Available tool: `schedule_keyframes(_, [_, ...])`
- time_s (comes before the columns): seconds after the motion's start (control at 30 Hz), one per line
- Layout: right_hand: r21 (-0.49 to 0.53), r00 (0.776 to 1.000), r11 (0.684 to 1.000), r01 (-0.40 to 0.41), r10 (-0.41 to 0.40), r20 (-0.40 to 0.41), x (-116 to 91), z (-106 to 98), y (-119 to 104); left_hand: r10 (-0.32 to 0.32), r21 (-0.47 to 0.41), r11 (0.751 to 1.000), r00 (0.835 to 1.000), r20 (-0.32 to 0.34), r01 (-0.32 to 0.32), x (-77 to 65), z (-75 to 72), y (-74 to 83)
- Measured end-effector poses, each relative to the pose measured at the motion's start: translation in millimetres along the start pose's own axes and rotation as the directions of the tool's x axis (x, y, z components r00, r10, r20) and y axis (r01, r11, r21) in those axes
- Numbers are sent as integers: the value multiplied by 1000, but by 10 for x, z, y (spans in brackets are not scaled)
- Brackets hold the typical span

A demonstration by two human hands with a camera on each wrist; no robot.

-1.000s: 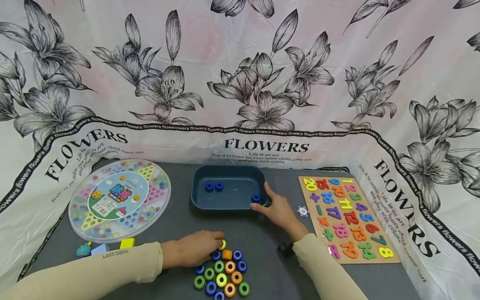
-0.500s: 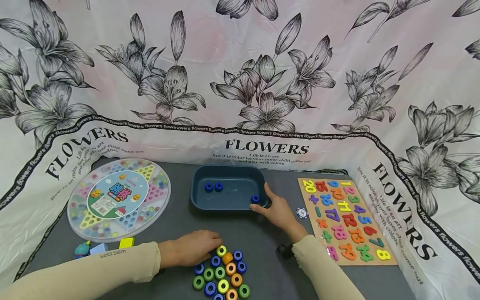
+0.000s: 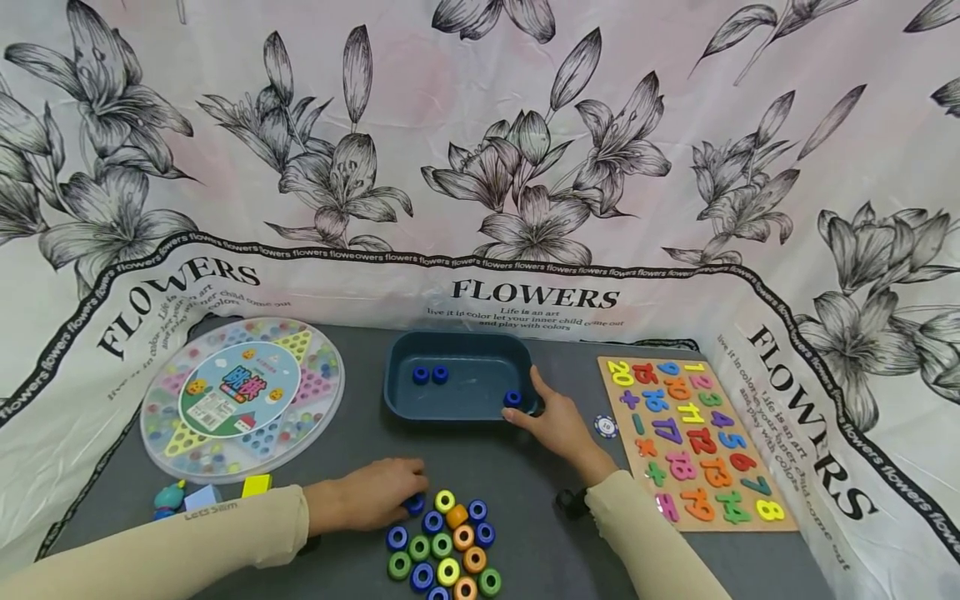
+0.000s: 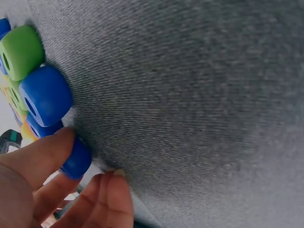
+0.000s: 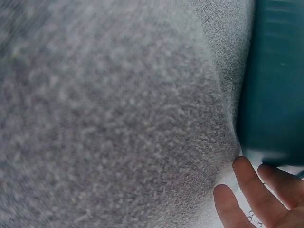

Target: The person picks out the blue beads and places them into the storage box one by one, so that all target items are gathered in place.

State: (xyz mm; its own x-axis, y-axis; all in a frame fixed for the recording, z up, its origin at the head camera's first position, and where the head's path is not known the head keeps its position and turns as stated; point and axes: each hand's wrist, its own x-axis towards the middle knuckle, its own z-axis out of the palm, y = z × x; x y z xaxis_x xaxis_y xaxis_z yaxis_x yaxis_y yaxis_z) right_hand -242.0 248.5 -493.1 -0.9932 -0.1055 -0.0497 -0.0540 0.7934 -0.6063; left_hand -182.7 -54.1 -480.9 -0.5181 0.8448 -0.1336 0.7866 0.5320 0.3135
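My left hand [image 3: 375, 495] pinches a blue bead [image 4: 78, 159] between thumb and fingers, low over the grey table, at the upper left of a cluster of beads. The cluster holds blue, green, orange and yellow beads, among them a yellow bead [image 3: 445, 501] and a green bead [image 3: 399, 566]. My right hand [image 3: 558, 425] holds the near right corner of a dark teal tray [image 3: 457, 412], its thumb at the front rim and its fingers along the right side. Inside the tray, two blue beads [image 3: 431, 374] sit at the left and another blue bead [image 3: 512, 398] lies near the thumb.
At the left lies a round clear game box [image 3: 240, 392] with coloured balls. In front of it are a yellow block [image 3: 257, 485], a light blue block [image 3: 202, 498] and a teal toy [image 3: 169, 497]. A number board [image 3: 697, 442] and a poker chip [image 3: 605, 427] lie right.
My left hand has drawn a little to the left, away from the yellow bead, and a blue bead now shows at its fingertips. The right hand stays at the tray corner.
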Motion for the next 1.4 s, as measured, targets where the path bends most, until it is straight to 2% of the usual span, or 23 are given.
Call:
schedule_keyframes(0.13, [0,1000,1000,2,-2,3,-10,-15,3,-3,-82,997,1000,-18,1,48,-54,19])
schedule_keyframes(0.27, [-6,1000,1000,3,-3,-7,-17,-27,16,-3,-173,985,995,-97,-14,113,-263,40])
schedule_keyframes(0.4, [1,1000,1000,3,-3,-20,-26,-35,32,-4,-175,984,978,-208,-33,182,-543,21])
schedule_keyframes(0.5, [4,1000,1000,1,-1,-13,-32,-40,44,-17,-156,988,971,-239,-21,243,-710,-24])
schedule_keyframes(0.67, [-4,1000,1000,-15,15,-8,-40,-45,59,-65,-133,990,971,-231,34,442,-878,-173])
schedule_keyframes(0.87, [-8,1000,1000,-7,7,-7,-40,-18,52,-121,-101,990,973,-195,102,808,-1096,-445])
schedule_keyframes(1.0, [-12,1000,1000,2,-2,23,-24,22,33,-175,-13,985,972,-158,175,1075,-1230,-585])
schedule_keyframes(1.1, [-11,999,1000,11,-11,33,-1,29,22,-217,71,971,964,-156,230,1255,-1306,-631])
schedule_keyframes(1.2, [-10,1000,1000,12,-12,21,11,12,17,-255,98,958,958,-134,269,1406,-1362,-637])
schedule_keyframes(1.3, [-14,1000,1000,16,-16,1,11,-2,25,-272,107,953,956,-108,284,1510,-1408,-621])
schedule_keyframes(1.4, [-7,1000,1000,11,-11,7,0,-23,42,-263,131,952,959,-103,275,1568,-1450,-609])
